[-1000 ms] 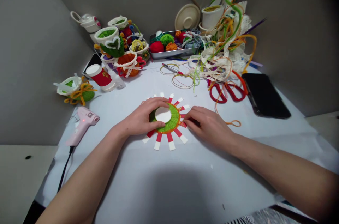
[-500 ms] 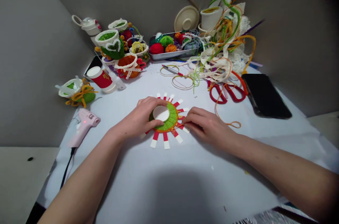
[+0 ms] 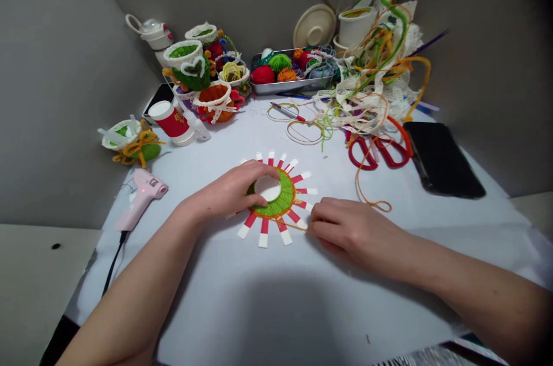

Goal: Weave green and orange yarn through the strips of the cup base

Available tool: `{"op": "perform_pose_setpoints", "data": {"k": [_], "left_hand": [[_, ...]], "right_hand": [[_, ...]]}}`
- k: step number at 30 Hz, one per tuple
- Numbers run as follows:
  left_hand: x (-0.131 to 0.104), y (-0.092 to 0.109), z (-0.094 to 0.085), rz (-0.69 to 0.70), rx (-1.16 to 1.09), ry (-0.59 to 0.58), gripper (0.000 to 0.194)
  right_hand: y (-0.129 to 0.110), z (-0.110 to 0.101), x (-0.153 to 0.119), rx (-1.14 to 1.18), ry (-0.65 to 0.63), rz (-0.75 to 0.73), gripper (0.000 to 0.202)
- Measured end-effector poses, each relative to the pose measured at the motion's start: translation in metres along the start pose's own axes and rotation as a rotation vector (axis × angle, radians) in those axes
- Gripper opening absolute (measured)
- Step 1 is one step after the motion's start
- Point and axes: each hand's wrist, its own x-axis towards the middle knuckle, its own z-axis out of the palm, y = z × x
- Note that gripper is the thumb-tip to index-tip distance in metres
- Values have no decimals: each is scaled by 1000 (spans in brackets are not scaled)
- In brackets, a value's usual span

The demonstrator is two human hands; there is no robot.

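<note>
A paper cup cut into red and white strips (image 3: 264,230) lies splayed flat on the table, with green yarn (image 3: 283,200) woven in a ring round its white base and an orange edge outside the green. My left hand (image 3: 235,188) grips the woven cup from the left, thumb and fingers at the white centre. To the right of the strips, my right hand (image 3: 341,227) is closed on the orange yarn (image 3: 295,226), which runs taut from the ring's lower edge to its fingertips.
Red-handled scissors (image 3: 391,153) and a black phone (image 3: 444,159) lie at right. A pink glue gun (image 3: 142,199) rests at left. Behind are decorated cups (image 3: 215,102), a yarn tray (image 3: 285,87), lace and a red-banded cup (image 3: 173,124).
My right hand has moved right and down, away from the strips, drawing the orange yarn out straight. The woven cup has turned slightly under my left hand. The whole view has shifted a little.
</note>
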Motion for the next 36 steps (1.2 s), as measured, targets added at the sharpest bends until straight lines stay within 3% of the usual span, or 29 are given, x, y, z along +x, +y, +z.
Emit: {"op": "perform_pose_setpoints", "data": {"k": [5, 16, 22, 31, 36], "left_hand": [[0, -3, 0, -10, -17, 4, 49], [0, -6, 2, 7, -35, 11, 46], [0, -6, 2, 6, -31, 3, 47], [0, -7, 2, -9, -41, 8, 45], [-1, -8, 2, 8, -48, 10, 45]], "right_hand": [[-4, 1, -2, 12, -88, -27, 29], [3, 2, -2, -8, -34, 124, 24], [3, -4, -2, -30, -37, 81, 26], [-15, -6, -5, -205, -72, -119, 24], [-15, -1, -6, -290, -39, -67, 25]]}}
